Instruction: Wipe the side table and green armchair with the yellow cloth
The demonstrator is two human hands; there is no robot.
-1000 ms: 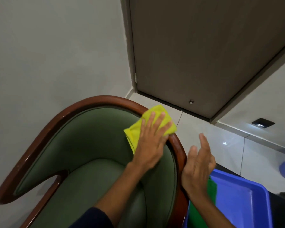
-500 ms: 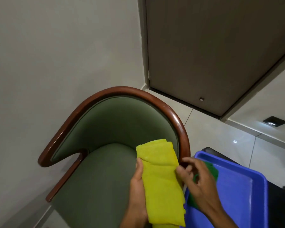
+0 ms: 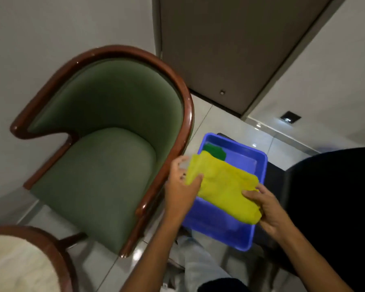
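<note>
The folded yellow cloth (image 3: 226,186) stretches between both my hands above a blue plastic tray (image 3: 219,224). My left hand (image 3: 182,183) pinches its left end and my right hand (image 3: 266,207) grips its lower right end. The green armchair (image 3: 105,157), with a glossy brown wooden frame, stands left of the tray, apart from both hands. The round side table (image 3: 19,262), pale top and brown wooden rim, shows at the bottom left corner.
A dark green cloth (image 3: 214,151) lies at the tray's far end. The tray sits on a black surface (image 3: 329,197) at the right. A grey door (image 3: 230,49) and pale walls stand behind the chair. The floor is glossy white tile.
The cloth has left the armchair's back rim and moved right, over the blue tray. My right hand has taken hold of it too. The view has pulled back and down.
</note>
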